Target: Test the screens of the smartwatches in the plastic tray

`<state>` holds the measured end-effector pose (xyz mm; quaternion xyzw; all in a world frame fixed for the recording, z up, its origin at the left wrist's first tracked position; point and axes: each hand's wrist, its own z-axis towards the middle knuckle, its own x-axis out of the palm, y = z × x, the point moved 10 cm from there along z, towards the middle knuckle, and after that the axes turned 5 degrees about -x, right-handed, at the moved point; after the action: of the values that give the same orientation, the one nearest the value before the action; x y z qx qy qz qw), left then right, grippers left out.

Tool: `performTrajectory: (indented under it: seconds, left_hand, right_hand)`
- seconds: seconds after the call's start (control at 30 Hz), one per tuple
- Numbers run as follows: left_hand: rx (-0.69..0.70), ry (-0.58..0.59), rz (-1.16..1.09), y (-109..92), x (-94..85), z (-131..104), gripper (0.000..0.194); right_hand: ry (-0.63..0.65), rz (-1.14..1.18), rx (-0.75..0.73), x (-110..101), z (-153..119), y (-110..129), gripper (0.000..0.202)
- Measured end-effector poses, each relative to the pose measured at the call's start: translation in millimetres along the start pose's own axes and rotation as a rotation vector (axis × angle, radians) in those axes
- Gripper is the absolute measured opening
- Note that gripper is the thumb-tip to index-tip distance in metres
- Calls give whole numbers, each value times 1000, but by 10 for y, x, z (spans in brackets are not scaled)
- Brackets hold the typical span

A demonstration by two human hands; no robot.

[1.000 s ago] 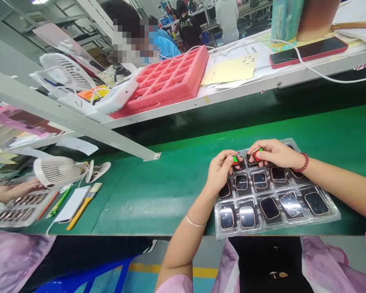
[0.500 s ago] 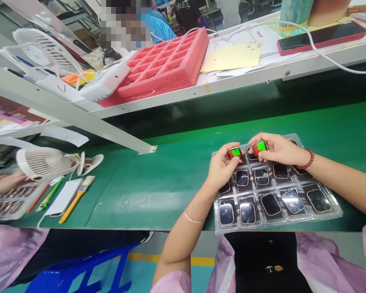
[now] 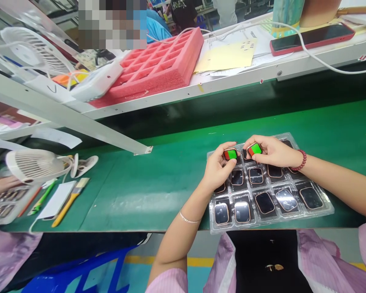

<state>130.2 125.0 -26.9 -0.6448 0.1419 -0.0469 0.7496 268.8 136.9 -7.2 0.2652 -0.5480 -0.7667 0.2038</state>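
My left hand point(image 3: 217, 167) is closed around a smartwatch point(image 3: 231, 154) whose lit screen shows green and red. In my right hand point(image 3: 269, 150) is a second smartwatch point(image 3: 255, 149), also lit green and red, gripped between thumb and fingers. Both are held above the far side of a clear plastic tray point(image 3: 319, 212). Several dark-screened smartwatches point(image 3: 265, 203) with gold-coloured rims lie in the tray's compartments. My hands and forearms hide part of the far rows.
Left on the green bench point(image 3: 118, 191) lie a yellow-handled brush point(image 3: 70, 202), a white card point(image 3: 60, 199) and a white fan point(image 3: 33, 166). A co-worker's hand point(image 3: 3, 186) is beside another tray. The shelf above holds pink foam point(image 3: 171, 75) and a phone point(image 3: 312, 38).
Both watches stay in my hands and have turned slightly, so the green and red areas sit at another angle. The whole view has shifted a little.
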Motion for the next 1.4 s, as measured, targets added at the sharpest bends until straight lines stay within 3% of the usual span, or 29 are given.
performTrajectory:
  seconds: [0.13, 0.37, 0.8, 0.97, 1.23, 1.4]
  left_hand:
    - [-10, 66, 2, 9, 59, -6, 45]
    - [-33, 33, 0, 34, -11, 4, 42]
    - [-57, 57, -18, 31, 13, 1, 41]
    - [-96, 72, -60, 86, 42, 4, 50]
    - [-104, -30, -80, 81, -46, 36, 26]
    - [-113, -53, -76, 119, -53, 22, 46]
  right_hand:
    - [-10, -36, -33, -11, 5, 56, 23]
    - [-54, -4, 96, -75, -1, -23, 13]
    - [-97, 20, 101, -129, 3, -38, 10]
    - [-112, 42, 113, -137, 18, -92, 36]
    - [-106, -61, 46, -155, 15, -88, 35]
    - [-52, -116, 5, -110, 10, -96, 48]
